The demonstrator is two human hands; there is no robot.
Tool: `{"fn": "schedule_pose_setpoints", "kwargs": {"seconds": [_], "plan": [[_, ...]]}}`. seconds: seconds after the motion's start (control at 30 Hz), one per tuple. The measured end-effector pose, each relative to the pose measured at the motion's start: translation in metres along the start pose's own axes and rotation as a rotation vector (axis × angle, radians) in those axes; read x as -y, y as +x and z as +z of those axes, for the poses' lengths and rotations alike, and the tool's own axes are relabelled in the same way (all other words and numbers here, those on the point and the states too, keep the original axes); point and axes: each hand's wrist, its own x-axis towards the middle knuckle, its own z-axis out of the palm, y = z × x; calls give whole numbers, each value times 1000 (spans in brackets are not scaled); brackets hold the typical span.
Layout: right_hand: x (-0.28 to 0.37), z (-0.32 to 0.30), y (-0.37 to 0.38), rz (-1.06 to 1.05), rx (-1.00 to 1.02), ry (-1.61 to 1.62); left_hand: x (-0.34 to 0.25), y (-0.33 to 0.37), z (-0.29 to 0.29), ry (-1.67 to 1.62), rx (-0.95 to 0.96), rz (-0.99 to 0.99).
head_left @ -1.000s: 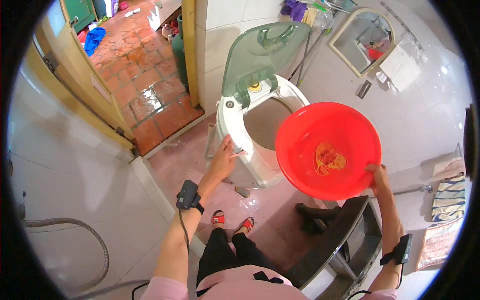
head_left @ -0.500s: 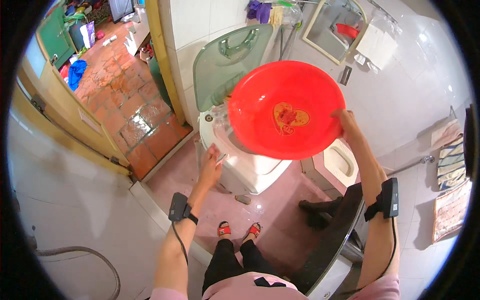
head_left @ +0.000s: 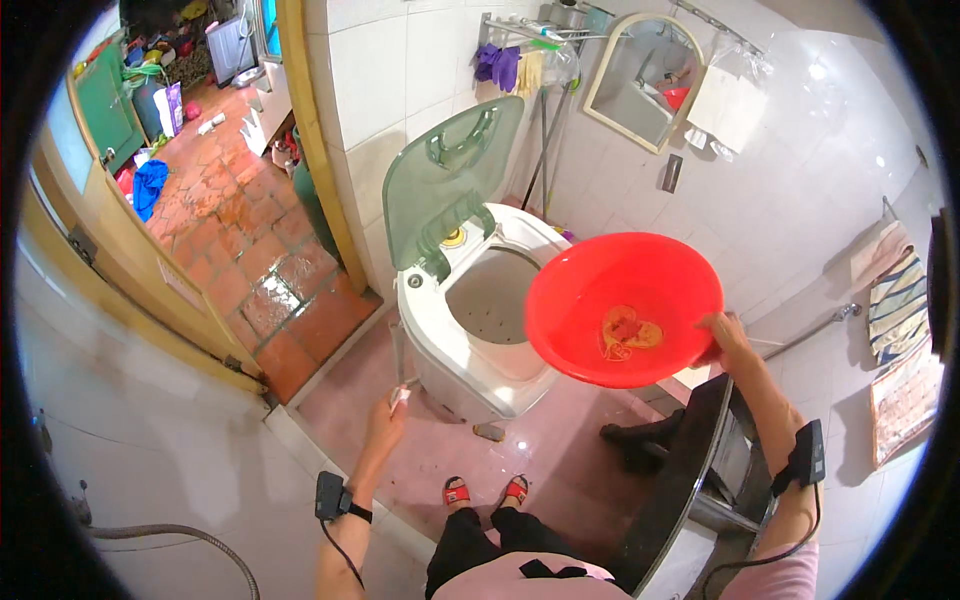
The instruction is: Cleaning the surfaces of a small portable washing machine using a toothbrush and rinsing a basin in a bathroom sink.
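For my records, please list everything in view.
Basin: 1, red, right of centre
Washing machine: 1, white, centre
Mirror: 1, cream frame, upper right
Gloves: some, purple, upper middle
Towels: several, mixed, right
Cabinet: 1, black, lower right
Hose: 1, grey, lower left
Door: 1, tan, left
Clutter: uncountable, mixed, upper left
Sandals: 2, red, bottom
Wrist devices: 2, black, lower half
Left hand: 1, bare, holding small white item
Right hand: 1, bare, gripping basin

- No words or numbers can be read.
- A yellow heart print (head_left: 630, 335), its fine marks illegible, fills the bottom of a red basin (head_left: 660, 268).
- A round yellow label (head_left: 454, 238) on the washer (head_left: 425, 320), too small to read.
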Motion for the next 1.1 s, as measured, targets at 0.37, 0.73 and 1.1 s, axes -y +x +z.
{"fn": "schedule_pose_setpoints", "kwargs": {"seconds": [0.37,0.73,1.1], "plan": [[133,25,37,-194,73,-48,-30,-29,-1,-137,-83,133],[61,5,45,-331,-68,-388,38,-123,-37,-362,-326,-137],[138,-85,5,-767,-761,-966,-18,-82,-14,-351,-127,-31]]}}
